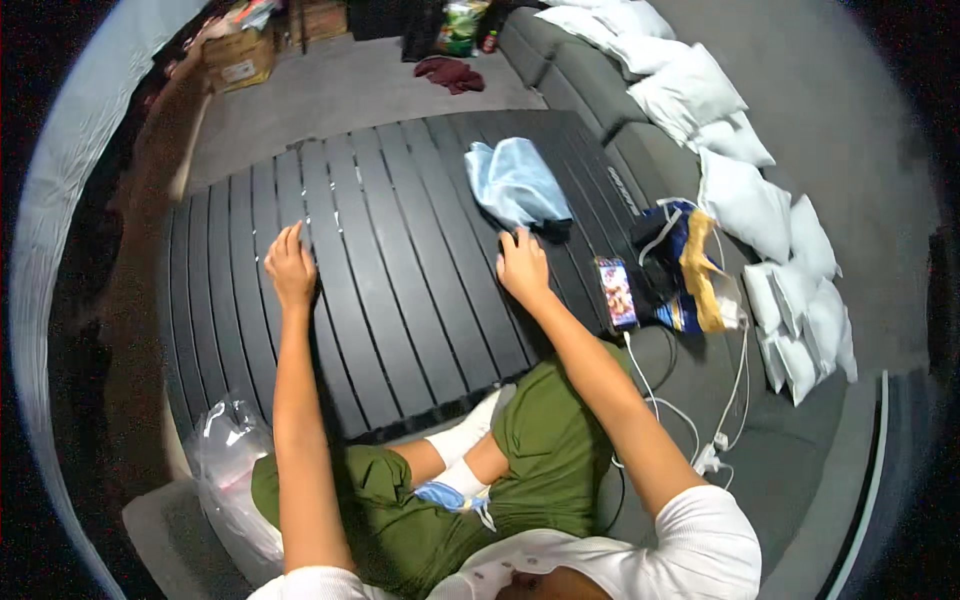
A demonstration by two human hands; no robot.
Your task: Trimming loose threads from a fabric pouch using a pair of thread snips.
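My left hand [290,268] hovers over or rests on the left part of the black slatted table [390,290], its fingers loosely bent and apart, with nothing visible in them. On the right side my right hand [523,268] is closed, fingers curled, just below a crumpled light blue cloth [515,182] with a dark lower edge. Something dark shows at its fingertips; whether it is held, or only the table, I cannot make out. A few small shiny bits [338,222] lie along the slats beyond my left hand.
A lit phone [617,293] on a cable and a blue-gold bag [693,265] sit to the right. White pillows [745,200] line the grey sofa [655,165]. Left of my legs is a clear plastic bag [232,455]. Far off lie a cardboard box [238,62] and maroon cloth [450,74].
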